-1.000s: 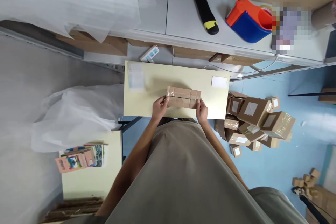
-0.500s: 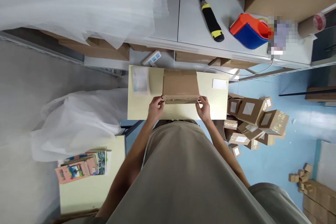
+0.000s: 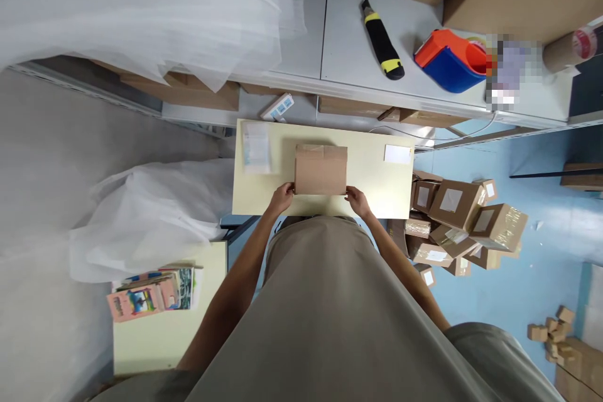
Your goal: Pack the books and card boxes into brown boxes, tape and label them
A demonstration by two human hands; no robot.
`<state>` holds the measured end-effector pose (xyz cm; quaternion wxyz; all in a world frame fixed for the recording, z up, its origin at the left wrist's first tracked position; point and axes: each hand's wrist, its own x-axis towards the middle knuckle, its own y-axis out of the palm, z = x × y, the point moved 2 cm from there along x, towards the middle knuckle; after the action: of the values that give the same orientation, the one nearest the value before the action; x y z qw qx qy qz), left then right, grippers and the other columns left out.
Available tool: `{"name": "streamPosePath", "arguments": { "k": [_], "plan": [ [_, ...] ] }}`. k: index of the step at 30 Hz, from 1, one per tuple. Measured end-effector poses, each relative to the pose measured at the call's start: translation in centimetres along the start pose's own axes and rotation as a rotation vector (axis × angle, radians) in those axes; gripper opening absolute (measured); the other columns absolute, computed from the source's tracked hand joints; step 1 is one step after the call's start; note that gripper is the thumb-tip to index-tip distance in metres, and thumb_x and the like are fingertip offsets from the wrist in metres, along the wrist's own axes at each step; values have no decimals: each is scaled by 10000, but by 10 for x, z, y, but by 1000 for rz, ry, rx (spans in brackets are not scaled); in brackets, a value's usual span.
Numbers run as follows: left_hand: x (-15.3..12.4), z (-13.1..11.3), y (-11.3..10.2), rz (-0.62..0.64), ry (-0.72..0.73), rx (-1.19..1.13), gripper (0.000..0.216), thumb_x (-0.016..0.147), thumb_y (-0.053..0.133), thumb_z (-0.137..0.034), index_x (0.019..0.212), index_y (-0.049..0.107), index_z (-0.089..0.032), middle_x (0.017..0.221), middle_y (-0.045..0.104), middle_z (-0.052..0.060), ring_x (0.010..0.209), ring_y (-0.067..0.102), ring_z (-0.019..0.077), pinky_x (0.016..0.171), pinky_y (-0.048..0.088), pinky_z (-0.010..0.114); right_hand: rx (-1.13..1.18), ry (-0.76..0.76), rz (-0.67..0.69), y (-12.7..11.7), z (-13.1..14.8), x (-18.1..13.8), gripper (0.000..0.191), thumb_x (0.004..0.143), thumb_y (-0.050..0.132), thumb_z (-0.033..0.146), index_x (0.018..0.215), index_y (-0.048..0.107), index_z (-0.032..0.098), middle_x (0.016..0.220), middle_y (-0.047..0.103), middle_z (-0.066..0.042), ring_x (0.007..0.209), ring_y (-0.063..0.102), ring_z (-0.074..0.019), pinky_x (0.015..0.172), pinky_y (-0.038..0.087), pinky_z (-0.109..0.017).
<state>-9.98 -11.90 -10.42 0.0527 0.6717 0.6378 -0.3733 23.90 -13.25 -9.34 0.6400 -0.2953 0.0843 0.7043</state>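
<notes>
A brown cardboard box (image 3: 321, 169) lies flat on the small pale yellow table (image 3: 372, 185) in front of me. My left hand (image 3: 281, 197) grips its near left corner, fingers curled on the edge. At the near right corner my right hand (image 3: 357, 201) holds on the same way. A white label (image 3: 397, 154) lies on the table to the right of the box. A clear packet (image 3: 256, 147) lies to its left.
On the grey bench behind lie a black-and-yellow utility knife (image 3: 382, 48) and an orange-and-blue tape dispenser (image 3: 450, 61). A heap of taped, labelled boxes (image 3: 459, 221) lies on the blue floor at right. White plastic sheeting (image 3: 141, 213) and picture books (image 3: 153, 292) are at left.
The box was turned over from its taped narrow side to its broad plain face and now lies flat on the table. Both hands stayed at its near corners.
</notes>
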Motion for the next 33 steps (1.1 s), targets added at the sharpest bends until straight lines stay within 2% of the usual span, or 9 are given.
{"name": "streamPosePath", "arguments": {
  "k": [2, 5, 9, 13, 18, 22, 28, 33],
  "plan": [
    [9, -2, -3, -39, 5, -14, 393, 864, 599, -222, 1193, 814, -217, 1236, 850, 142, 1198, 796, 302, 1121, 613, 504, -13, -14, -43, -10, 3, 9, 359, 858, 645, 421, 1129, 765, 219, 1182, 862, -137, 1104, 816, -276, 974, 685, -493],
    [25, -13, -8, -118, 8, -91, 458, 883, 597, -231, 1305, 771, -208, 1387, 795, 183, 1249, 786, 308, 1111, 623, 530, -2, -40, -73, -20, 17, 24, 426, 895, 649, 499, 1188, 758, 209, 1345, 830, -189, 1140, 805, -278, 992, 672, -500],
    [39, -39, -10, -180, 13, -159, 456, 896, 628, -215, 1337, 744, -199, 1340, 808, 181, 1215, 790, 301, 1099, 631, 526, 11, -56, -28, -21, 41, 39, 477, 909, 677, 540, 1210, 773, 182, 1318, 838, -201, 1152, 795, -285, 1024, 662, -503],
    [34, -61, -14, -249, 56, -98, 517, 903, 653, -159, 1416, 706, -189, 1338, 813, 174, 1128, 790, 272, 1103, 625, 487, 11, -55, -10, -20, 59, 38, 492, 928, 682, 554, 1214, 794, 169, 1249, 854, -185, 1072, 797, -277, 990, 674, -490],
    [13, -73, -24, -268, 185, -132, 589, 935, 644, -188, 1523, 660, -218, 1412, 788, 145, 1079, 790, 237, 1038, 657, 427, 24, -130, -49, -29, 70, 25, 543, 965, 653, 600, 1297, 785, 191, 1316, 838, -171, 1020, 778, -262, 878, 688, -444],
    [4, -70, -20, -204, 209, -153, 593, 959, 621, -244, 1551, 650, -235, 1431, 775, 141, 1118, 798, 247, 1015, 670, 419, -34, -164, -67, -35, 66, 19, 551, 999, 585, 605, 1304, 792, 197, 1331, 833, -170, 1083, 763, -290, 869, 675, -444],
    [4, -46, -2, -144, 148, -144, 576, 934, 614, -213, 1508, 668, -212, 1447, 759, 169, 1127, 797, 242, 1082, 648, 459, -115, -108, -25, -32, 50, 15, 613, 1007, 517, 672, 1273, 801, 198, 1241, 847, -147, 1035, 755, -284, 871, 662, -447],
    [6, -33, -5, -165, 151, -185, 541, 958, 635, -250, 1498, 666, -217, 1468, 747, 188, 1196, 788, 275, 1119, 630, 498, -143, -163, -94, -40, 68, 6, 718, 1057, 475, 738, 1420, 740, 177, 1428, 782, -206, 1181, 739, -312, 897, 665, -448]
  ]
}}
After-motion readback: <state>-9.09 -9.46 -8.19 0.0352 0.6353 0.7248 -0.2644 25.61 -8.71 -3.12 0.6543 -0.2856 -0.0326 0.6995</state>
